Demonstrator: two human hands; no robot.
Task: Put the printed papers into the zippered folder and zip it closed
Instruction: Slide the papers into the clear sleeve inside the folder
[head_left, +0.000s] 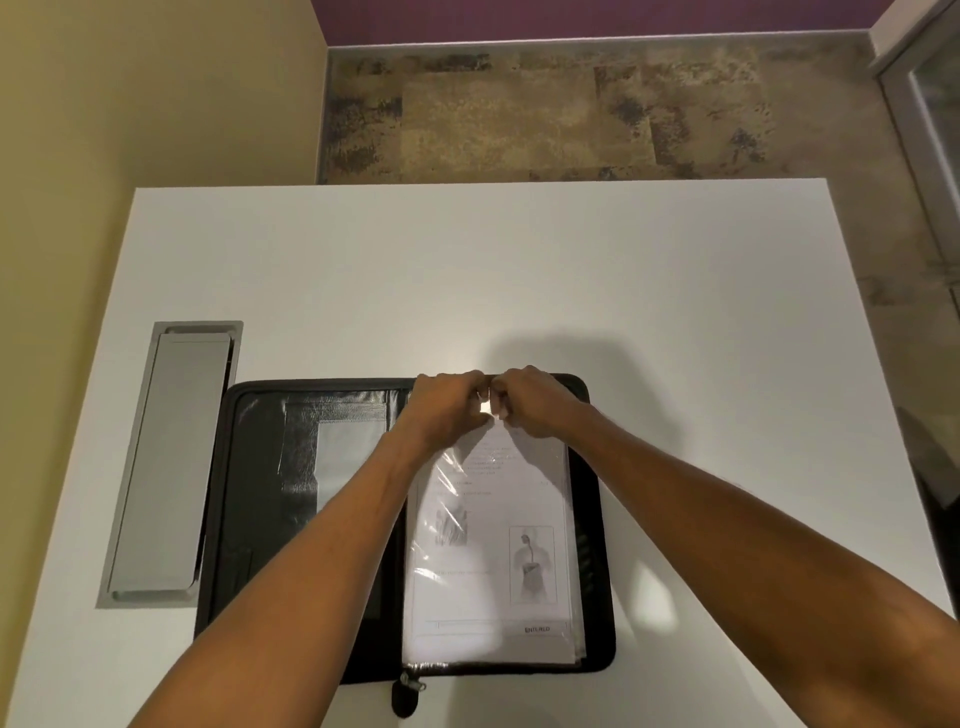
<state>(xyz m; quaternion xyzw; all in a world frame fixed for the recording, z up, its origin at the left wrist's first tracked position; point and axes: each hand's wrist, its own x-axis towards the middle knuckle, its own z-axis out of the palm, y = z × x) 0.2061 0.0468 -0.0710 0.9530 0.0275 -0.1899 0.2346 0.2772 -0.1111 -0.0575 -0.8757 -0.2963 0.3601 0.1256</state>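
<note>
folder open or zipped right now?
Open. The zippered folder lies spread flat on the table, both inner panels showing, printed papers on the right panel, zipper pull hanging loose.

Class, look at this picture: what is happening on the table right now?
A person works at a white table with a black zippered folder lying open. Printed papers in a clear sleeve lie on its right half. The left hand and the right hand meet at the top edge of the papers, fingers curled as if pinching it. The zipper pull hangs at the near edge; the folder is not yet zipped.
</note>
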